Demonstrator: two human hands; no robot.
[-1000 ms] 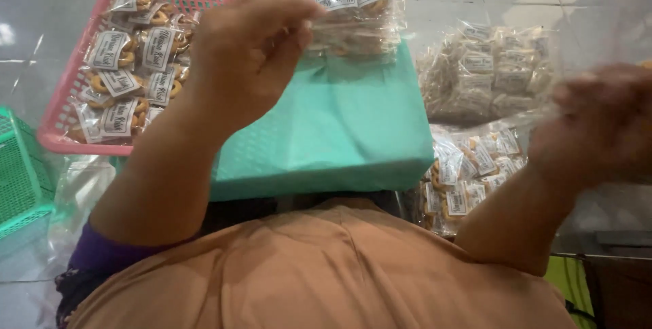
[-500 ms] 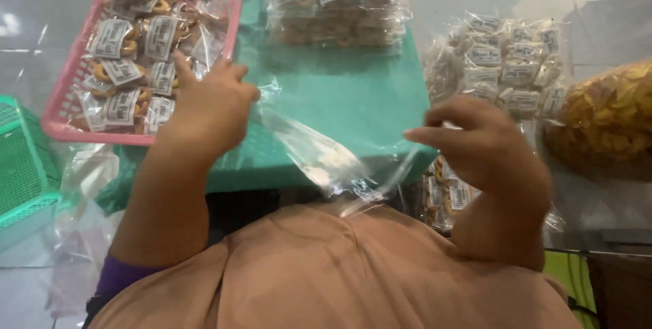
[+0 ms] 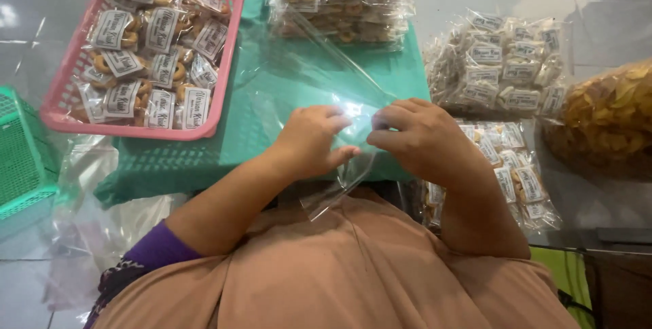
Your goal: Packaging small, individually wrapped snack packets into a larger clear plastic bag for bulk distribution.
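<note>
Bag (image 3: pixel 319 78), clear and empty, pinched at its mouth by left hand (image 3: pixel 314 140) and right hand (image 3: pixel 420 135); opening step, next needs fingers parting the film.

**Tan top, purple sleeve**

A loose tan-brown garment (image 3: pixel 353 268) fills the frame from 5 to 7 o'clock. At 8 o'clock a purple sleeve (image 3: pixel 157 251) cuffs the left arm above a dark patterned fabric (image 3: pixel 112 285). Forearms and hands are bare.
</note>
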